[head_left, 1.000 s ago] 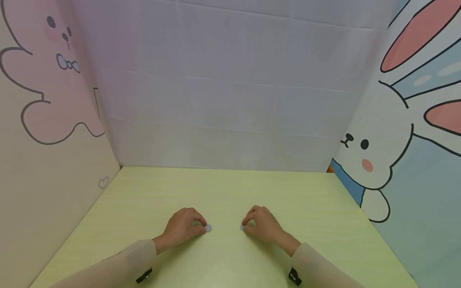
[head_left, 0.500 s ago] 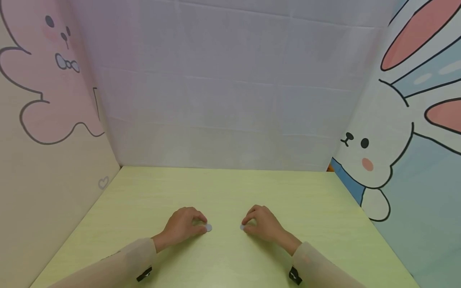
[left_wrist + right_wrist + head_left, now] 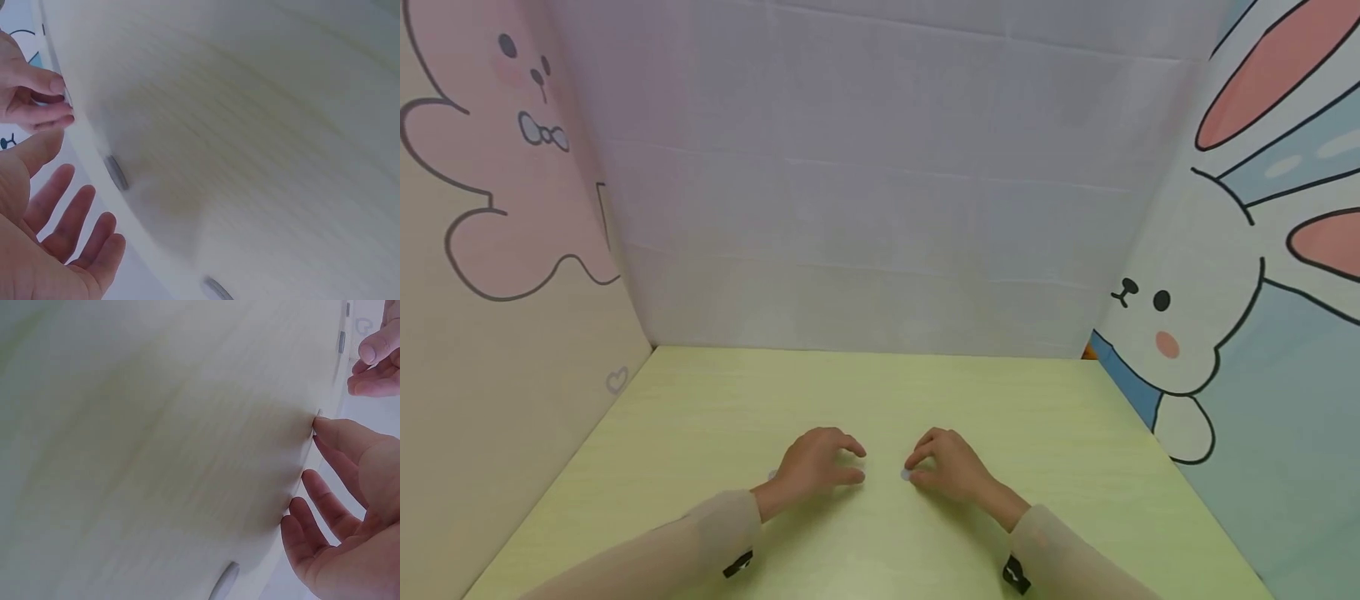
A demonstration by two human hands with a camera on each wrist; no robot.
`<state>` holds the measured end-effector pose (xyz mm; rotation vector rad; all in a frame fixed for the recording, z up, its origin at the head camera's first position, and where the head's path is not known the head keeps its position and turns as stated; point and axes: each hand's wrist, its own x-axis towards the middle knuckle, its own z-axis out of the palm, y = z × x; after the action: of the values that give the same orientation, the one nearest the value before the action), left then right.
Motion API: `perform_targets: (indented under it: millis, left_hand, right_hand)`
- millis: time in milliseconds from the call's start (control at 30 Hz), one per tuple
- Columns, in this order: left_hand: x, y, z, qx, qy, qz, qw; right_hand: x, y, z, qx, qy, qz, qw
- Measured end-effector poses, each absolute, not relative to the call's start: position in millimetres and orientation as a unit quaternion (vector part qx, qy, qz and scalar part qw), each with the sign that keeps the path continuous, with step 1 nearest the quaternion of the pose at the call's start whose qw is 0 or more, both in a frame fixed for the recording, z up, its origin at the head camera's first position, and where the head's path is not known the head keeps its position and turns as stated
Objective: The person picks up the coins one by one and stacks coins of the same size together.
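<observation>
My left hand [image 3: 816, 462] hovers just over the table with thumb and fingers spread, holding nothing. A small pale grey round disc [image 3: 772, 475] shows beside its wrist. In the left wrist view two thin discs lie apart on the table, one disc [image 3: 116, 172] beyond the fingertips and another disc [image 3: 217, 289] lower down. My right hand [image 3: 951, 468] pinches a similar disc [image 3: 906, 475] between thumb and forefinger, at the table surface. In the right wrist view a further disc [image 3: 224, 581] lies below that hand, hidden in the head view.
The pale yellow-green table [image 3: 880, 550] spreads under both hands. A white cloth wall [image 3: 880, 183] closes the back. Printed cloth panels stand on both sides, with a pink animal [image 3: 527, 208] at left and a white rabbit [image 3: 1187, 333] at right.
My left hand has let go of its disc and moved right, its fingers parted. A disc now shows behind its wrist. My right hand stays put, still pinching its disc.
</observation>
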<state>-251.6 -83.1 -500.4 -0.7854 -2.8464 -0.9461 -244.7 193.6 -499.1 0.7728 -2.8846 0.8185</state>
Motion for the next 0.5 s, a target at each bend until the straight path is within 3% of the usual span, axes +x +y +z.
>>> perform_targets:
  millis: [500]
  left_hand:
    - [-249, -41, -504, -0.285, -0.908, -0.305, 0.038]
  right_hand:
    - [-242, 196, -498, 0.257, -0.928, 0.268, 0.034]
